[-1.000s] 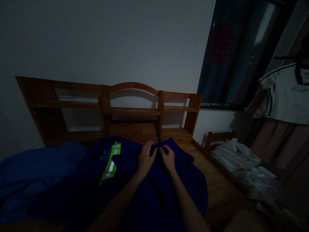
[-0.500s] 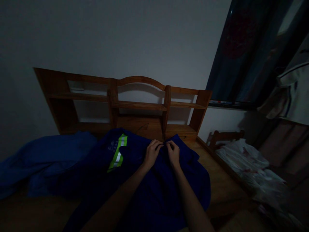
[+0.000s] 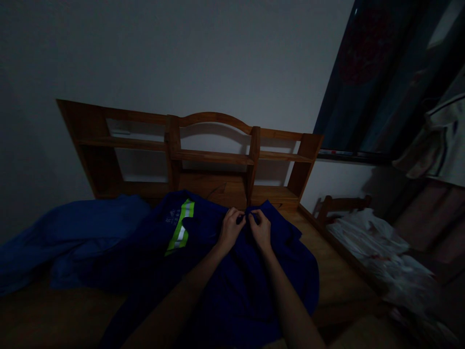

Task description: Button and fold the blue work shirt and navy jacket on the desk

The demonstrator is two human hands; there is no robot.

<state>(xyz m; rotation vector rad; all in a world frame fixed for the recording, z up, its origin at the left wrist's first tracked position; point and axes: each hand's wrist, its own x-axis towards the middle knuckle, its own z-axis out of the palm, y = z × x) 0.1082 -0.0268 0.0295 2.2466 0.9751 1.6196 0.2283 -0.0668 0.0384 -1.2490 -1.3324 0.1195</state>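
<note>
A dark blue work jacket [image 3: 232, 286] lies spread on the wooden desk, with a yellow-green and silver reflective strip [image 3: 180, 228] and small pale lettering on its left part. My left hand [image 3: 231, 227] pinches the jacket's cloth near its far edge, by the collar. Close beside it, my right hand [image 3: 260, 228] pinches the same edge between thumb and forefinger. The fingertips nearly meet; whatever small part lies between them is too dark to make out. A lighter blue garment [image 3: 94, 220] lies crumpled at the left, partly against the jacket.
Behind the jacket stands a wooden shelf unit [image 3: 214, 156] against the pale wall. Bare desk top [image 3: 337, 266] shows at the right. Beyond it are a wooden chair [image 3: 327, 208], white plastic bags [image 3: 370, 232], and a hanging white garment [image 3: 450, 145] near the dark window.
The view has shifted slightly, so the scene sits a little further right. Both hands stay at the jacket's edge, with only small finger movements.
</note>
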